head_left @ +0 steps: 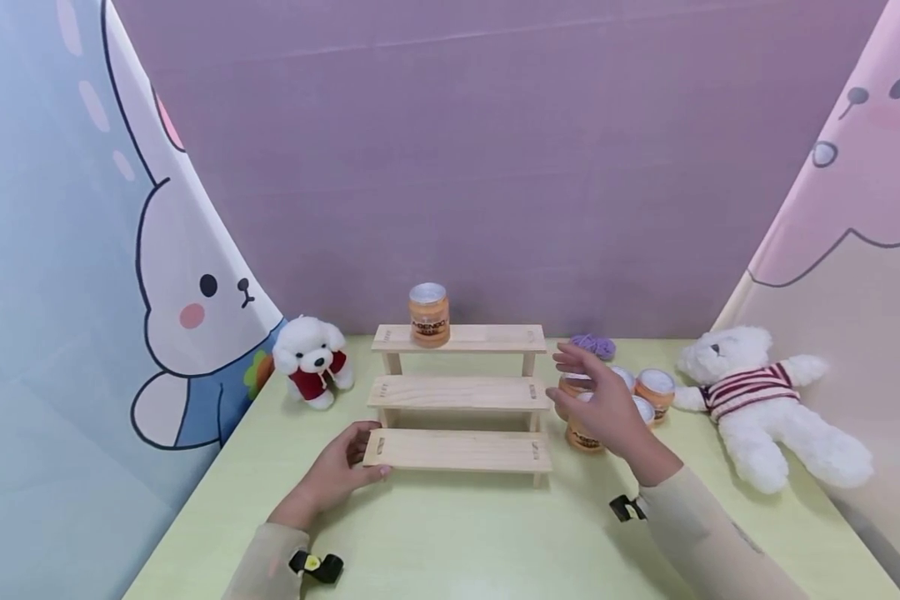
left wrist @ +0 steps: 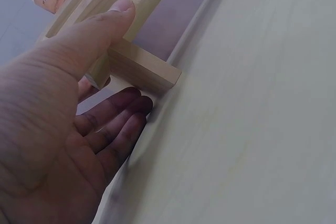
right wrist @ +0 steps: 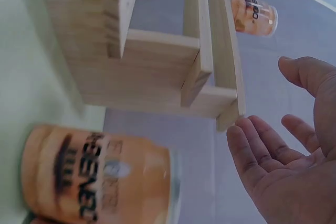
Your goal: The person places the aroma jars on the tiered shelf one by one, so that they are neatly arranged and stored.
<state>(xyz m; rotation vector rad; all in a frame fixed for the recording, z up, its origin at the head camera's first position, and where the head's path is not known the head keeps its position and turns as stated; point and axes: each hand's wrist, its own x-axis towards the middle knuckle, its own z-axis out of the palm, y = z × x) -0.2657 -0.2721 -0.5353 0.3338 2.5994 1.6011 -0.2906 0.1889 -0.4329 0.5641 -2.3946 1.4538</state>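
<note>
A three-tier wooden step rack (head_left: 457,451) stands mid-table. My left hand (head_left: 336,468) grips the left end of its lowest step. In the left wrist view, that hand's thumb (left wrist: 113,22) lies along the step's edge, with the other fingers underneath, near the wooden leg (left wrist: 144,69). An orange can (head_left: 429,317) with a silver lid is upright on the left part of the top step. Right of the rack, my right hand (head_left: 607,412) is over a group of similar cans (head_left: 587,437), fingers spread and nothing held. One close can (right wrist: 100,177) fills the right wrist view's lower left.
A ball of purple yarn (head_left: 594,346) lies behind the grouped cans. On the left sits a white toy dog (head_left: 311,354) in a red top. A white teddy bear (head_left: 765,408) in a striped sweater lies at the right. Purple cloth (head_left: 495,167) hangs behind the table.
</note>
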